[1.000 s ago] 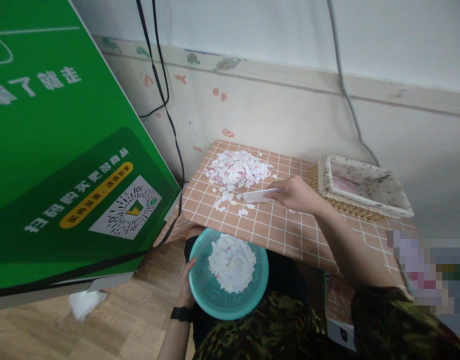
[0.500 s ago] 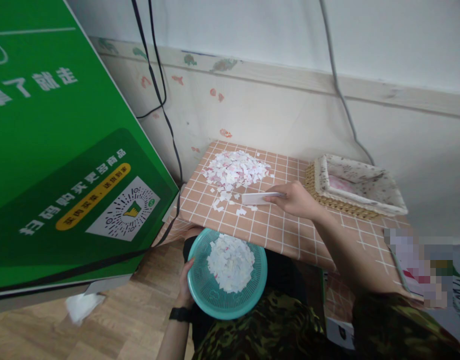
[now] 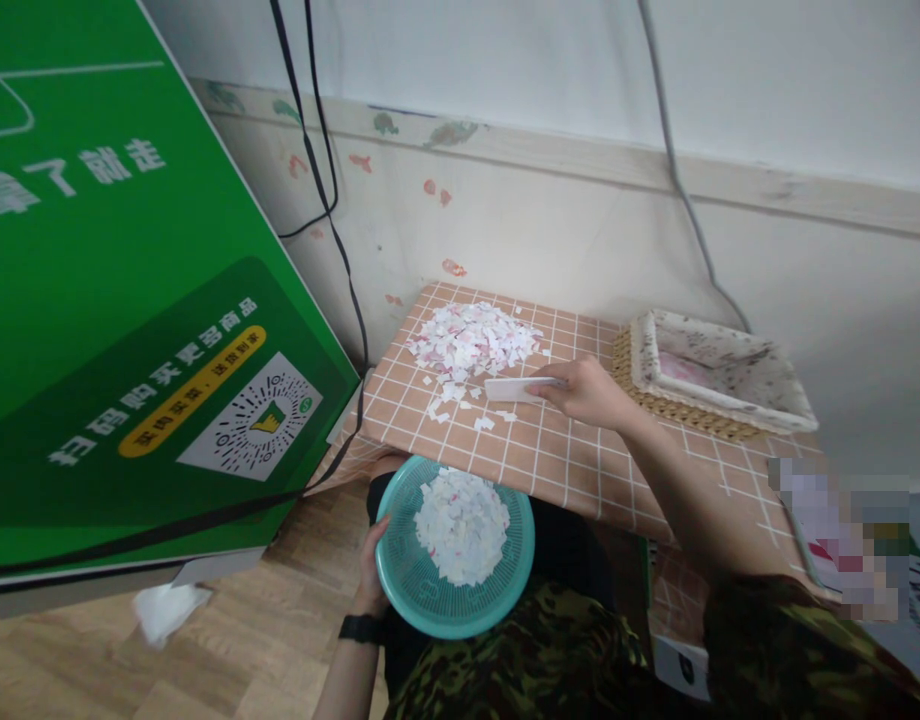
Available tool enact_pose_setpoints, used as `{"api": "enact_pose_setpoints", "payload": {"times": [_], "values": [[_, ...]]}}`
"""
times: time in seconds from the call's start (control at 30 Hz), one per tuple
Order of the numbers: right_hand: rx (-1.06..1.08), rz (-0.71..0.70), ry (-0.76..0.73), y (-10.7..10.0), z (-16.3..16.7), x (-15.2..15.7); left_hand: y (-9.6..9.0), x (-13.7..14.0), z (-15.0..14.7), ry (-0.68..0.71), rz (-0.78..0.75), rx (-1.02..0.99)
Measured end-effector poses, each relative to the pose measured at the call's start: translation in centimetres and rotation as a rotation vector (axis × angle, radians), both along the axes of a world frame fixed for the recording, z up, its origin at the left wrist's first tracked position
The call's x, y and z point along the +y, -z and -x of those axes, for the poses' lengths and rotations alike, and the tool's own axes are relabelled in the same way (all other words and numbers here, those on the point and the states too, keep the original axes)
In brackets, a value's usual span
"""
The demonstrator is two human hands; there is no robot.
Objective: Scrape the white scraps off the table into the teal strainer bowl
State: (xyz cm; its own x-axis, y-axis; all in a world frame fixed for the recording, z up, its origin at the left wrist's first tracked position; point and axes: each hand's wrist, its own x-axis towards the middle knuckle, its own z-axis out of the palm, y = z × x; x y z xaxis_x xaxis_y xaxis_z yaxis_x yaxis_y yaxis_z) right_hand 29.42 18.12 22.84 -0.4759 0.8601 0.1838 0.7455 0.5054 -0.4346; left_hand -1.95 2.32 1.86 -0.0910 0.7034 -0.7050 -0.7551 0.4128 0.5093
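Over the checked tablecloth, my right hand [image 3: 582, 393] pinches a flat white card [image 3: 511, 389] by one end, with its free end close to loose paper scraps. Behind and left of the card lies a heap of small white and pinkish paper scraps [image 3: 475, 338]. My left hand [image 3: 371, 568] grips the left rim of a teal plastic basket [image 3: 404, 590], which is tilted below the table's front edge. Inside that basket sits a mound of white paper scraps [image 3: 461, 525]. The left fingers are partly hidden by the rim.
A cloth-lined wicker basket [image 3: 715, 400] stands at the right on the table [image 3: 580, 470], against the wall. To the left rises a big green panel [image 3: 130, 300] with black straps [image 3: 347, 270] hanging near it. A white bag [image 3: 169, 612] lies on the wooden floor.
My right hand and the card have shifted very slightly up from the table scraps. The view has moved a little; the left hand and teal basket stay in place.
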Motion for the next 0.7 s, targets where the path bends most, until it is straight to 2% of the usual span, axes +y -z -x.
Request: {"api": "enact_pose_setpoints", "payload": {"times": [0.1, 0.2, 0.4, 0.57, 0.7], "values": [[-0.008, 0.053, -0.018, 0.16, 0.09, -0.28, 0.20, -0.03, 0.02, 0.049, 0.014, -0.054], [-0.035, 0.096, -0.026, 0.43, 0.38, -0.44, 0.38, -0.02, 0.05, 0.022, -0.005, -0.037], [0.038, 0.033, 0.012, 0.11, -0.30, -0.39, 0.54, 0.09, 0.16, -0.012, 0.003, 0.020], [0.058, 0.154, -0.081, 0.02, -0.33, -0.92, 0.50, 0.12, 0.11, -0.026, -0.020, 0.029], [0.051, 0.157, -0.063, 0.43, -0.16, -0.85, 0.45, 0.08, 0.09, -0.017, -0.005, 0.003]]}}
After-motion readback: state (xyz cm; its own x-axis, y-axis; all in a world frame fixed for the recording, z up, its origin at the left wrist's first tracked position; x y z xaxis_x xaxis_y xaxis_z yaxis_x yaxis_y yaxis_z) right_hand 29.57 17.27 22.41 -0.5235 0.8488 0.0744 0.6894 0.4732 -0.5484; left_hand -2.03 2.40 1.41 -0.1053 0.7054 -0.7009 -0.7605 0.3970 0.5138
